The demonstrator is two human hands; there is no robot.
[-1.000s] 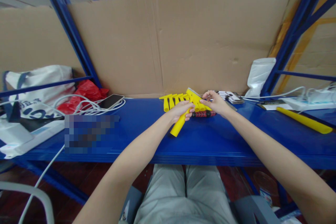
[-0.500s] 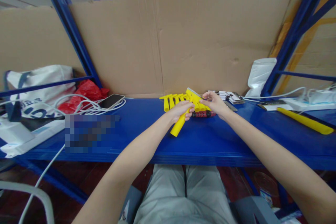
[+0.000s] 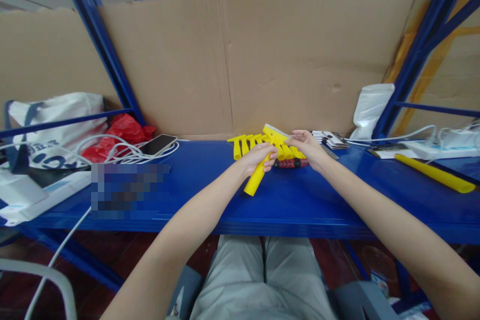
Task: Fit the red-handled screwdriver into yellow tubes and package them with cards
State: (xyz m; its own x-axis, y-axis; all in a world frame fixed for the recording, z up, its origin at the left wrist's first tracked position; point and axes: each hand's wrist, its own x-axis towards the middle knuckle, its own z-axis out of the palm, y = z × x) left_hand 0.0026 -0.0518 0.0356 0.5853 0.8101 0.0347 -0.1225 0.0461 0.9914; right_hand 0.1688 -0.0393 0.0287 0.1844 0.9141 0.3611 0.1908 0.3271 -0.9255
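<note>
My left hand (image 3: pixel 258 159) is closed around the handle of a yellow scraper (image 3: pixel 255 180). The scraper's wide head points up and away from me, with a pale strip along its far edge. My right hand (image 3: pixel 308 148) pinches the right end of that head between thumb and fingers; the exact contact is partly hidden. Behind the hands, several similar yellow scrapers (image 3: pixel 237 150) lie side by side in a row. A red and black screwdriver-like handle (image 3: pixel 291 163) lies in front of the row, below my right hand.
On the blue table (image 3: pixel 202 190) are a phone (image 3: pixel 160 145) and white cables at left, near a red plastic bag (image 3: pixel 125 132) and a cloth bag (image 3: pixel 71 130). At right lie small printed packets (image 3: pixel 332 139), a white pouch (image 3: pixel 371 110) and a long yellow piece (image 3: pixel 435 173). Cardboard (image 3: pixel 285 60) stands behind.
The scraper's head has turned slightly, showing more of its face, and its far edge has shifted a little left. My right fingers have loosened and moved slightly along the edge.
</note>
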